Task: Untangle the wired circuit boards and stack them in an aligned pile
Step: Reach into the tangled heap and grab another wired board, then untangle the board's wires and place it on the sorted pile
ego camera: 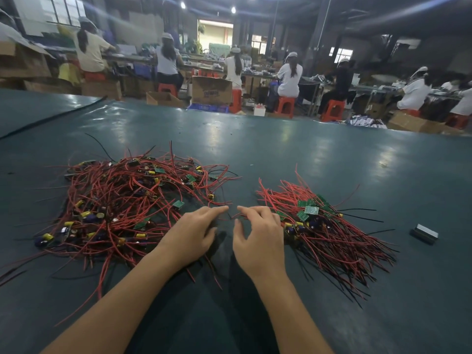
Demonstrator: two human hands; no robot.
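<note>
I am at the picking step: my left hand (194, 233) lies spread on the tangled heap (122, 200), my right hand (258, 233) is half-curled, and I cannot tell if it pinches anything. Next I must free 1 circuit board (178, 204) for the aligned stack (327, 226).

The left hand (194, 236) and right hand (258, 238) are reaching between a tangled heap of red-wired boards (127, 200) and a straighter pile (321, 226) on the green surface (281, 154).

left hand (194, 233): palm down, fingers straight | right hand (258, 236): fingers loosely bent
</note>
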